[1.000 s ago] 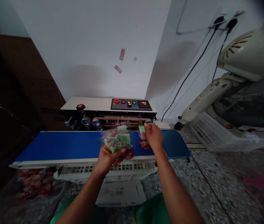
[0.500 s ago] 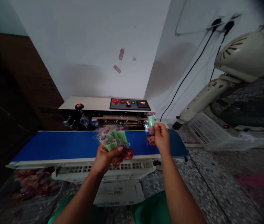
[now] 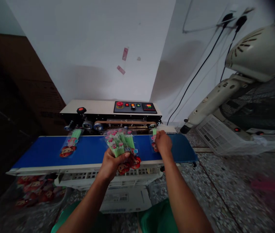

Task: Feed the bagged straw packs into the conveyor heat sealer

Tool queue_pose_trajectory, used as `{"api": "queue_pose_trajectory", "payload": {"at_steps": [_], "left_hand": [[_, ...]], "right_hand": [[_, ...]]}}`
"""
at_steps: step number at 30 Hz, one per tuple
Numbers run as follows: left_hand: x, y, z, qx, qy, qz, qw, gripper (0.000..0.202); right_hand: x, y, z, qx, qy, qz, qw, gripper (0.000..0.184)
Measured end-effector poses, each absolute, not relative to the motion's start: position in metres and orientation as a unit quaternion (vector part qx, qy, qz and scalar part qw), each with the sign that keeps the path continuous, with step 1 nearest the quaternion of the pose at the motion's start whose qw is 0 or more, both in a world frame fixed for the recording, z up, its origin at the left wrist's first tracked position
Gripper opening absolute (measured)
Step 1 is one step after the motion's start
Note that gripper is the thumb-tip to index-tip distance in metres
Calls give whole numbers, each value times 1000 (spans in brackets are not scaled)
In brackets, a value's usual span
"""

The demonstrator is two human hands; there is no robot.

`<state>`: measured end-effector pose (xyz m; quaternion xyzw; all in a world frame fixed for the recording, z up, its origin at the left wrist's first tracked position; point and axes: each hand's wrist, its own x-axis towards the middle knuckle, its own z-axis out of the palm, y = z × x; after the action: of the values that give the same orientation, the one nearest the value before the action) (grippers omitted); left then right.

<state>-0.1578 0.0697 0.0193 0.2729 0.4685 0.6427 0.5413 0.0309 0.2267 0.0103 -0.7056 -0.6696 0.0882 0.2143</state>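
My left hand (image 3: 111, 164) is closed round a fanned bunch of clear packets (image 3: 120, 145) with green sticks and red cartoon faces, held over the front of the blue conveyor belt (image 3: 91, 150). My right hand (image 3: 163, 143) pinches one single packet (image 3: 154, 141) and holds it down on the belt's right part, its top at the intake of the sealing machine (image 3: 110, 118). Another packet (image 3: 69, 145) lies flat on the belt at the left, near the machine's rollers.
A pile of finished packets (image 3: 34, 191) lies in a plastic bag on the floor, lower left. Brown cartons (image 3: 37, 94) stand at the left. A white fan (image 3: 249, 71) and a white basket (image 3: 215, 134) lie at the right, with cables up the wall.
My right hand lifted a single packet off the bunch, then lowered it onto the belt at the machine's intake. A packet has come into view on the belt's left part.
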Motion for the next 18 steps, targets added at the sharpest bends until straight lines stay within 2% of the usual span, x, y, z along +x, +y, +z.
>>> {"api": "queue_pose_trajectory", "payload": {"at_steps": [2,4,6,8,10,15,18], "left_hand": [[-159,70,20,265,463,647,545,33],[-159,71,21,252,454,661,542,34],[-159,71,22,241,447,670,541,36],[-159,72,22,235,446,674,541,37],[-158,72,21,231,446,679,536,38],[-156,73,20,209,444,693,529,40],[-158,73,20,190,451,695,526,38]], "right_hand": [[19,217,18,-645,-701,107,284,33],[8,200,28,-537,-735,224,349,40],[-1,181,38,-396,-754,391,349,44],[-9,164,43,-308,-756,475,330,43],[-17,154,44,-302,-751,469,354,38],[-26,153,38,-337,-689,396,505,30],[-15,165,35,-374,-639,398,542,28]]}}
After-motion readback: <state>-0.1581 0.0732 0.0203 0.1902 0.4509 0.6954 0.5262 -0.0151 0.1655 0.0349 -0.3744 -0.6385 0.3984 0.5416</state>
